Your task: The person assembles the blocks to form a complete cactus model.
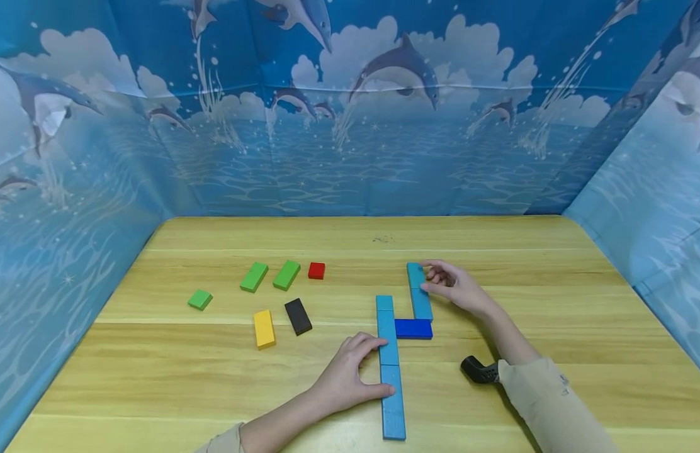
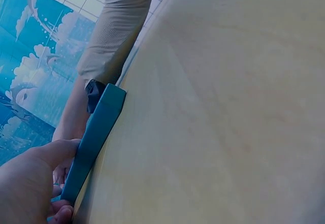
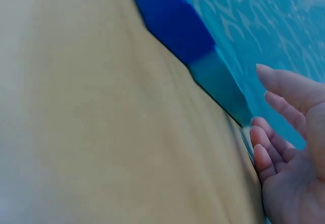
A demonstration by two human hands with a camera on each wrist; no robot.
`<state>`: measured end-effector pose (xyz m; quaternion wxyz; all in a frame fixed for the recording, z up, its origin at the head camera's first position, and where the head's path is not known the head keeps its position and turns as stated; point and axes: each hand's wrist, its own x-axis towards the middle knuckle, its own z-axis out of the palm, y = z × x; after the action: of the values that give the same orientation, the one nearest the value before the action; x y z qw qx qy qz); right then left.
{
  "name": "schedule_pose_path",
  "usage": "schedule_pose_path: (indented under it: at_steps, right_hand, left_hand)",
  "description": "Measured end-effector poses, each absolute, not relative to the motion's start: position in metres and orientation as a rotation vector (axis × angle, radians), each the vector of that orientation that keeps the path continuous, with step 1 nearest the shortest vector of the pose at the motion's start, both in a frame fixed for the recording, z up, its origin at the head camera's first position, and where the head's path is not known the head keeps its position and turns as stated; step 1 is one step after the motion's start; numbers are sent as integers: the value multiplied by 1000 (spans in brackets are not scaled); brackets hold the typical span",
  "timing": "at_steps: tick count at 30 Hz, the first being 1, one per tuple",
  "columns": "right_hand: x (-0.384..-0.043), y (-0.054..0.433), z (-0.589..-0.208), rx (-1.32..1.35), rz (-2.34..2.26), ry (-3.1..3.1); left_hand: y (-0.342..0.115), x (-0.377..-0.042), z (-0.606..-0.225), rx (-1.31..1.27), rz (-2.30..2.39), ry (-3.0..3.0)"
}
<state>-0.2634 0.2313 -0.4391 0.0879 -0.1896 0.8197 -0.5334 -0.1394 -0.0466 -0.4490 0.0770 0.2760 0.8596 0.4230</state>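
Note:
Several light-blue wooden blocks [image 1: 393,412] stand end to end in a long column, with a small one at its far end. My left hand [image 1: 341,380] touches this column from the left, thumb and forefinger spread apart on two of its blocks. A dark-blue block [image 1: 414,329] extends sideways from the column. From its right end, two more light-blue blocks [image 1: 422,305] run away from me in a line. Beside these two is my right hand [image 1: 460,292], forefinger and thumb close to their right edge; in the right wrist view its fingers [image 3: 274,153] look loosely bent around nothing.
On the left lie two green blocks [image 1: 254,277], a smaller green block [image 1: 199,299], a red block [image 1: 316,270], a yellow block [image 1: 264,329] and a black block [image 1: 298,316]. A black device [image 1: 479,370] sits at the right cuff. Dolphin-print curtains [image 1: 350,170] border the wooden table.

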Motion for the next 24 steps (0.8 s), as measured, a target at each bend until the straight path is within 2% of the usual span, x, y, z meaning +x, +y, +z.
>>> schedule_pose_path:
  at_steps: [8, 16, 24]
  right_hand:
    - [-234, 217, -414, -528, -1543, 2488]
    - [-247, 227, -444, -571, -1494, 2554]
    - [-247, 228, -446, -580, -1491, 2566]
  left_hand:
    - [-47, -139, -447, 820, 1268, 2570]
    - [-47, -139, -448, 814, 1262, 2568]
    - [-47, -140, -449, 819, 1267, 2573]
